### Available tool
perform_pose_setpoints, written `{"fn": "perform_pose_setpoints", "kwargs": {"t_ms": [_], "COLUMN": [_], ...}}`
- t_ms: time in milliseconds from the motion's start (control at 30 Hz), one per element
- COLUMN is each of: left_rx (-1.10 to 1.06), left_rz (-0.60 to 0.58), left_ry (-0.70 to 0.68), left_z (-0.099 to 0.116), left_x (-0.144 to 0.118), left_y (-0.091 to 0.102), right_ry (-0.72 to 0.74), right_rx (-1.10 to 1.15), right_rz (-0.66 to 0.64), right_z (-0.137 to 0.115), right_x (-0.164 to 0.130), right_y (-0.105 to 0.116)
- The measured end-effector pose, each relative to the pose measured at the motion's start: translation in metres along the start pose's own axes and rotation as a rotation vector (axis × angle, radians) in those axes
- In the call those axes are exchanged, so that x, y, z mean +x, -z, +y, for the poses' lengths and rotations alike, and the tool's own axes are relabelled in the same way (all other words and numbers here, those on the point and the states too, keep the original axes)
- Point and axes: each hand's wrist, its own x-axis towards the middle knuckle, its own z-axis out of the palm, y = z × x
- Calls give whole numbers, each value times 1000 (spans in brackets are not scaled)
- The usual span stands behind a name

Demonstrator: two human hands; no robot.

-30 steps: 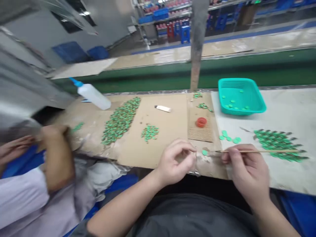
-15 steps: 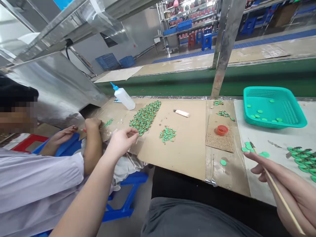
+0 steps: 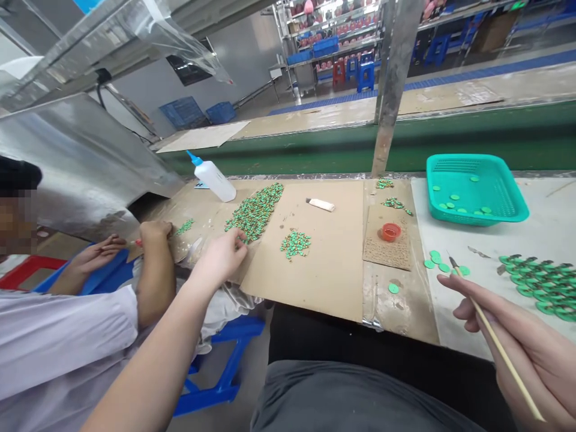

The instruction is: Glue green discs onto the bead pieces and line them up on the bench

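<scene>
My left hand (image 3: 221,259) is at the near edge of a large pile of small green and brown pieces (image 3: 256,210), thumb and fingers drawn together; what they hold, if anything, is hidden. A smaller heap of the same pieces (image 3: 295,243) lies on the cardboard to its right. In my right hand (image 3: 517,336) is a thin brush (image 3: 488,327) with a pale wooden handle, its dark tip pointing away from me. Several flat green discs (image 3: 435,258) lie near that tip. Left of them, a small red cup (image 3: 390,232) stands on a brown textured board (image 3: 382,258).
A white bottle with a blue nozzle (image 3: 216,181) and a white tube (image 3: 320,204) lie at the back. On the right stand a teal basket (image 3: 477,219) with discs and rows of green discs with dark pieces (image 3: 540,285). A co-worker (image 3: 63,342) sits close on my left.
The camera view has shifted, so the table's contents sit further left. My left fingers remain at the pile's edge, and the brush stays in my right hand.
</scene>
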Motion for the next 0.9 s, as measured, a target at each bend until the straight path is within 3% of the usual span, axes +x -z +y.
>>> {"fn": "perform_pose_setpoints", "kwargs": {"t_ms": [100,167,300,467,600,733,900], "left_rx": [-150,-272,-462,-555,-676,-683,-634], "left_rz": [52,87,92,-166,-283,-262,-208], "left_ry": [-162,-271,-397,-595,-685,-746,-747], "left_z": [21,39,85,166,220,237,232], "left_x": [-16,-25,-34,-53,-62,-59,-58], "left_y": [1,-4,-29,-63,-84,-106,-122], "right_ry": [69,75,-59,-158,-206,-205,-142], "right_rx": [-50,-27,146,410,623,696,409], "right_rz": [-151,-108,-119,-13,76,88,-59], "right_z": [-12,-22,-29,-25,-17,-9,-1], "right_x": [2,7,23,36,40,33,20], "right_y": [5,5,-5,-25,-42,-53,-45]}}
